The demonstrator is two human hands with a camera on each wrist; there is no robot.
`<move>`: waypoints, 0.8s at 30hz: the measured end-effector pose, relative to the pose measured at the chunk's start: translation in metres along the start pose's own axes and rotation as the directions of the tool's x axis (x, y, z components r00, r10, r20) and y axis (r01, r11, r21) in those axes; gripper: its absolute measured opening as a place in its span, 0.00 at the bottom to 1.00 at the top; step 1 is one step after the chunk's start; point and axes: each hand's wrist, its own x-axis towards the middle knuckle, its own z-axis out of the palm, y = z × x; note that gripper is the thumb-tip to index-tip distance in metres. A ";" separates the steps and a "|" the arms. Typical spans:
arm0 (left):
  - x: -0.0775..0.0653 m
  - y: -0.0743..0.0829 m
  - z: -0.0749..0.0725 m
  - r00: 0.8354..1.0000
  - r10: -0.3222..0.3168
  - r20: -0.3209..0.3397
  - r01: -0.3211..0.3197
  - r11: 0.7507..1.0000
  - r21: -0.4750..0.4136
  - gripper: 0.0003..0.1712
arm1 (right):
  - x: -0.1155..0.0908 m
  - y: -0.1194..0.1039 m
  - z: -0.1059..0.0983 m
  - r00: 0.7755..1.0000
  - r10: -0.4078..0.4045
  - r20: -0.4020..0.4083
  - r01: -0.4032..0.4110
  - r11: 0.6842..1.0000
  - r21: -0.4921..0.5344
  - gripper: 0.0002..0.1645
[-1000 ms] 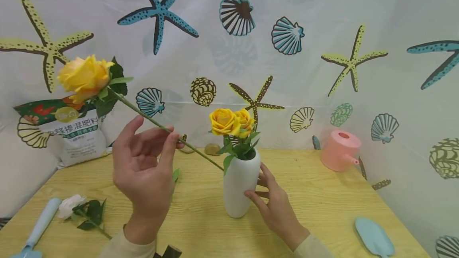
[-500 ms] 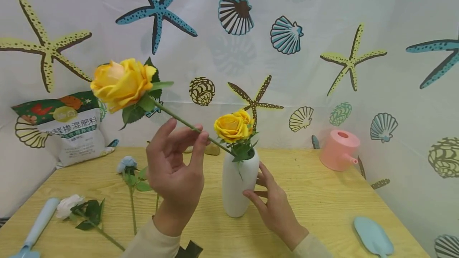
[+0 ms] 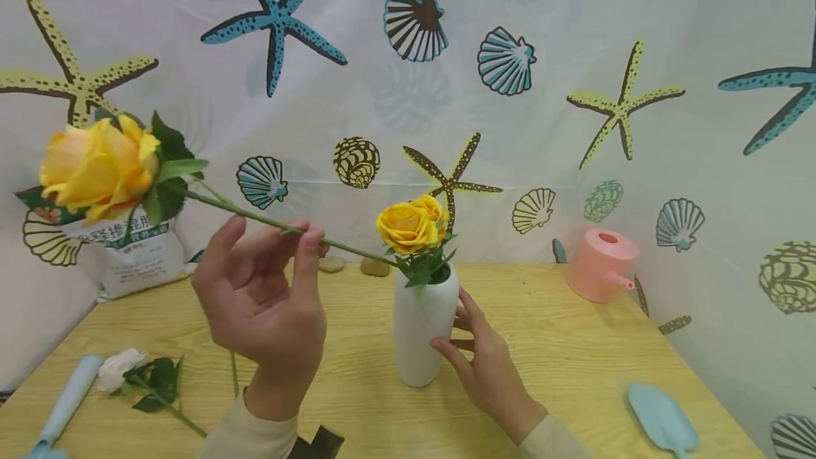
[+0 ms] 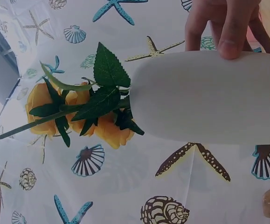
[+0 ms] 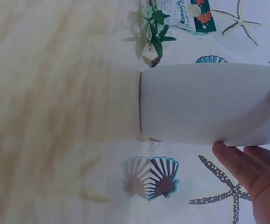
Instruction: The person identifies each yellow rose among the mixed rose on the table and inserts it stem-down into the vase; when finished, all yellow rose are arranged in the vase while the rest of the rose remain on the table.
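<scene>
My left hand (image 3: pixel 268 303) pinches the green stem of a yellow rose (image 3: pixel 102 168) between thumb and fingers. The rose's head leans far to the left, and the stem's lower end meets the leaves at the vase's mouth. A white vase (image 3: pixel 421 331) stands upright on the table, steadied by my right hand (image 3: pixel 491 367), whose thumb and fingers curl round its right side. More yellow roses (image 3: pixel 408 227) with green leaves stick out of the vase. In the left wrist view the held stem (image 4: pixel 27 125) crosses in front of those blooms. The right wrist view shows the vase's base (image 5: pixel 146 102) on the tabletop.
On the wooden table's left lie a white rose (image 3: pixel 121 370) and a light blue trowel (image 3: pixel 70 395). A fertilizer bag (image 3: pixel 143 261) and two stones (image 3: pixel 375 266) sit at the back. A pink watering can (image 3: pixel 602 264) and a light blue scoop (image 3: pixel 663 416) are right.
My left hand has swung right with the yellow rose, then back left; the stem now lies flatter, its end up at the vase's mouth. The right hand stays on the vase.
</scene>
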 end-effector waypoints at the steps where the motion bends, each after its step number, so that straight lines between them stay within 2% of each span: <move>1: 0.003 0.000 -0.001 1.000 -0.022 -0.023 0.022 1.000 0.017 0.27 | 0.000 0.000 0.000 1.000 0.001 0.001 -0.001 1.000 0.002 0.50; 4: 0.011 0.001 -0.004 0.993 -0.084 -0.081 0.088 0.995 0.052 0.27 | -0.001 0.001 0.000 1.000 0.004 0.007 -0.004 1.000 0.012 0.50; 7: 0.015 -0.002 -0.006 0.985 -0.121 -0.121 0.128 0.991 0.049 0.27 | -0.001 0.002 0.000 1.000 0.006 0.011 -0.006 1.000 0.010 0.50; 13: 0.014 -0.015 -0.006 0.982 -0.145 -0.120 0.149 0.989 0.021 0.27 | -0.001 0.001 0.000 1.000 0.002 0.011 -0.002 1.000 0.010 0.50; 17: 0.013 -0.020 -0.010 0.973 -0.181 -0.140 0.185 0.983 0.013 0.28 | 0.000 -0.001 0.000 0.999 0.022 0.031 -0.023 0.999 0.026 0.50; 20: 0.009 -0.024 -0.011 0.971 -0.216 -0.100 0.214 0.976 -0.023 0.29 | 0.000 -0.002 -0.001 0.999 0.022 0.026 -0.023 1.000 0.011 0.50; 24: -0.005 -0.031 -0.011 0.964 -0.264 0.038 0.266 0.963 -0.038 0.28 | 0.000 -0.001 -0.001 1.000 0.007 0.008 -0.007 1.000 -0.007 0.50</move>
